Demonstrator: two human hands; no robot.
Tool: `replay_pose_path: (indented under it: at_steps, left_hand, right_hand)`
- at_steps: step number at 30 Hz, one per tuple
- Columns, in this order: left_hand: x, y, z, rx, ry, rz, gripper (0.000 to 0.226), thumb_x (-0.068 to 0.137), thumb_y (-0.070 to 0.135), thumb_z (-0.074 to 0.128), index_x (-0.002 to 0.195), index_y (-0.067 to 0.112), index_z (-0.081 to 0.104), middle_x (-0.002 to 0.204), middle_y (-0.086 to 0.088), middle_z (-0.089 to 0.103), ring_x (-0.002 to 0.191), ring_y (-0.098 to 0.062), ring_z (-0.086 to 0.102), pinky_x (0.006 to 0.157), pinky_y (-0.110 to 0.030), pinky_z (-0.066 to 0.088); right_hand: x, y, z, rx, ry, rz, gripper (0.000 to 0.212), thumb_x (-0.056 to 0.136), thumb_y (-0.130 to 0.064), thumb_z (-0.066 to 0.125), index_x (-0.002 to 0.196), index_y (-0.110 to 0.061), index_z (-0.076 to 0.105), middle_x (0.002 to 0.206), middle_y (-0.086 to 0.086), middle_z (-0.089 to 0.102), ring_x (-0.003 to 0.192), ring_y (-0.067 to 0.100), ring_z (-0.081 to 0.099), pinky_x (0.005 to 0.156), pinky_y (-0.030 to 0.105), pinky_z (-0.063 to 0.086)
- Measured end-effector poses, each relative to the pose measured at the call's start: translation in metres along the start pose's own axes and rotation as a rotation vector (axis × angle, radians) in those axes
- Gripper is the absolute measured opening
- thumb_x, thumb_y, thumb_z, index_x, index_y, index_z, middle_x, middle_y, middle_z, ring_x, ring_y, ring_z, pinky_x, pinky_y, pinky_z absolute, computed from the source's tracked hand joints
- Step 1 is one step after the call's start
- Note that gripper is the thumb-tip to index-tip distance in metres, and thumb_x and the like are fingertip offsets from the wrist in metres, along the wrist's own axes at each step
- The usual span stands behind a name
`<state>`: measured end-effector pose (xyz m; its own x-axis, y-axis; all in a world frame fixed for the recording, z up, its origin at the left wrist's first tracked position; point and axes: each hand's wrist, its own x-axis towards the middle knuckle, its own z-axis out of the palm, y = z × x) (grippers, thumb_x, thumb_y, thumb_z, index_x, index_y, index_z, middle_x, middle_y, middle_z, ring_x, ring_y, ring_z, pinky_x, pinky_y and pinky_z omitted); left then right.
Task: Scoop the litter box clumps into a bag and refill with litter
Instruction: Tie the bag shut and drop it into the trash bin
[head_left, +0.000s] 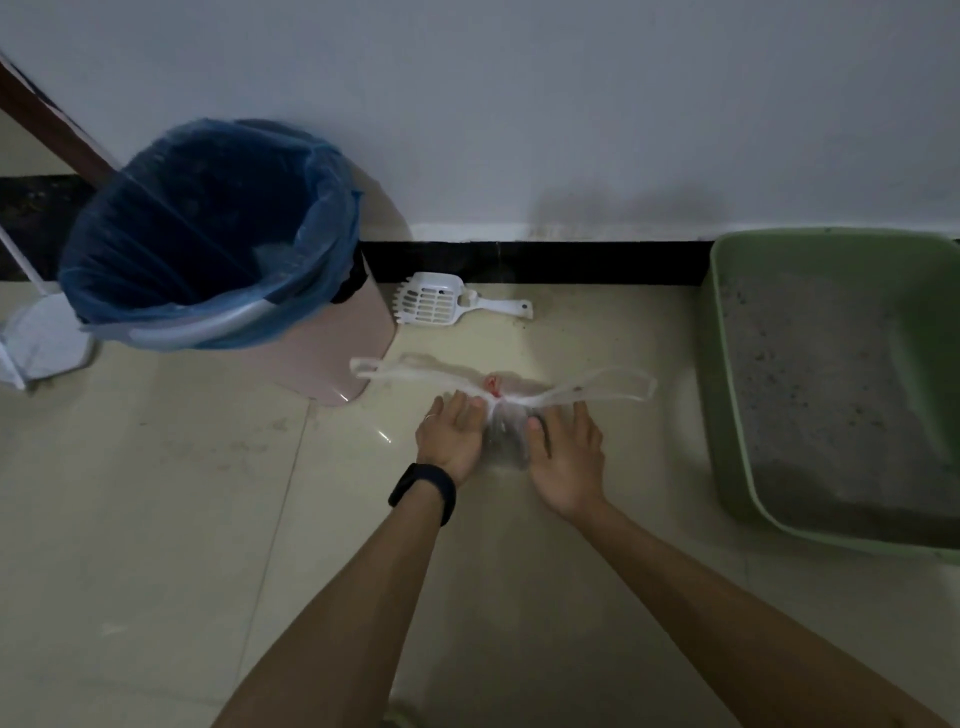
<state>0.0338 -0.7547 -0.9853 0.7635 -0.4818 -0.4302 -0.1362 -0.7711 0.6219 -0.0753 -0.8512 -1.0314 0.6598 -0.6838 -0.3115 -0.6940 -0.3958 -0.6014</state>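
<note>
View from above onto a dim tiled floor (156, 493), with a green litter box (727, 415) as the reference point.

Counted: one litter box, one clear plastic bag (506, 441), one white slotted scoop (441, 301), one pink bin (358, 343) with one blue liner (208, 218), and two bare hands.

The bag lies on the floor just left of the litter box, apart from it. It is thin and see-through, gathered at the neck, with two loop handles spread flat, one toward the litter box and one away. A small pink patch shows at the neck. Its grey contents are too blurred to make out.

The left hand (449, 436) rests against the bag's side farther from the litter box, fingers straight, gripping nothing. The right hand (566, 460) lies on the side nearer the litter box, fingers spread and straight, thumb resting on the bag, not curled round it. A black wristband (423, 491) sits on the left wrist.

The scoop lies further left of the litter box than the bag, by the black baseboard (545, 262). The bin stands well to the left of the litter box.

The litter box is cut off at the frame's right edge and holds grey litter (810, 395) with dark specks. The inside of the bin is too dark to read.
</note>
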Motion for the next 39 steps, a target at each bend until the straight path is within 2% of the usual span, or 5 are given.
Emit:
replay_pose_path:
  at_steps: [5, 11, 21, 28, 39]
  left_hand:
    - [0.003, 0.016, 0.006, -0.249, 0.297, 0.164, 0.026, 0.101, 0.035, 0.049, 0.086, 0.023, 0.066, 0.083, 0.008, 0.066, 0.075, 0.0, 0.058, 0.065, -0.01, 0.042]
    - [0.002, 0.008, -0.009, 0.123, 0.282, 0.367, 0.026, 0.103, 0.037, 0.038, 0.092, 0.022, 0.056, 0.085, 0.002, 0.06, 0.082, -0.019, 0.052, 0.064, -0.037, 0.043]
    - [-0.003, 0.002, -0.02, 0.769, 0.218, 0.557, 0.023, 0.102, 0.032, 0.04, 0.117, 0.023, 0.055, 0.109, -0.002, 0.061, 0.096, -0.026, 0.058, 0.071, -0.031, 0.032]
    - [-0.003, 0.003, -0.024, 0.071, 0.003, 0.249, 0.027, 0.089, 0.051, 0.061, 0.092, 0.029, 0.075, 0.088, 0.008, 0.069, 0.081, -0.009, 0.062, 0.071, -0.024, 0.05]
    - [0.006, -0.001, -0.054, -0.272, -0.433, -0.052, 0.011, 0.083, 0.024, 0.076, 0.093, 0.022, 0.077, 0.087, 0.016, 0.074, 0.083, 0.003, 0.065, 0.067, -0.007, 0.045]
  right_hand:
    - [0.022, -0.03, -0.01, 0.202, 0.212, -0.141, 0.039, 0.1, -0.033, 0.036, 0.092, -0.012, 0.068, 0.103, 0.007, 0.069, 0.1, 0.027, 0.061, 0.091, 0.03, 0.04]
    - [0.015, -0.051, -0.029, 0.476, 0.182, -0.098, 0.018, 0.095, -0.031, 0.056, 0.095, -0.023, 0.072, 0.087, -0.012, 0.07, 0.078, 0.002, 0.062, 0.073, 0.02, 0.047]
    - [0.017, -0.052, -0.04, 0.513, -0.289, -0.045, 0.028, 0.08, -0.047, 0.059, 0.074, -0.024, 0.074, 0.081, -0.005, 0.073, 0.083, 0.015, 0.067, 0.078, 0.034, 0.051]
    - [0.025, -0.049, -0.045, 0.927, -0.271, 0.264, 0.021, 0.095, -0.022, 0.062, 0.081, -0.009, 0.07, 0.053, -0.008, 0.065, 0.054, 0.005, 0.061, 0.05, 0.016, 0.045]
    - [0.031, -0.023, -0.059, 0.864, -0.772, 0.19, 0.022, 0.075, -0.025, 0.077, 0.093, -0.013, 0.074, 0.092, 0.008, 0.063, 0.077, 0.013, 0.052, 0.064, 0.022, 0.035]
